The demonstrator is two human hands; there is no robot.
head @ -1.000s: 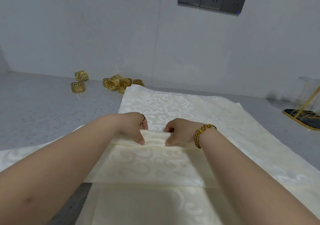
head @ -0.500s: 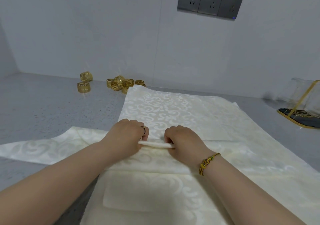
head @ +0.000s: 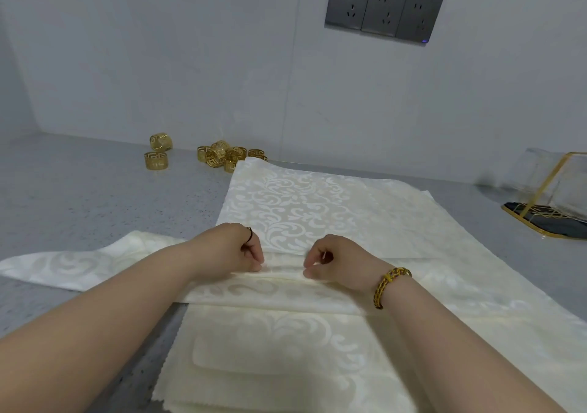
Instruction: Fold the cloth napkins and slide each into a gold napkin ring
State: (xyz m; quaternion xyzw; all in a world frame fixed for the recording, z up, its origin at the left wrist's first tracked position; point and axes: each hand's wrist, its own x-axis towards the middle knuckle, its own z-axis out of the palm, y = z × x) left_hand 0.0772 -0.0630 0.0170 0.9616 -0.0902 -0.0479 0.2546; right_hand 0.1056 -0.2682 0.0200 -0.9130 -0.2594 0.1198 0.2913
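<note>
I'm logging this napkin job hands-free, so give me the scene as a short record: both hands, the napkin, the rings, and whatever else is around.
left hand: fingers curled, pinching a fold of the napkin
right hand: pinching the same fold; bracelet on the wrist
napkin: cream, patterned, partly folded, lying on other napkins
rings: gold, loose on the counter by the wall, none on a napkin
elsewhere: wire rack far right; sockets on the wall
</note>
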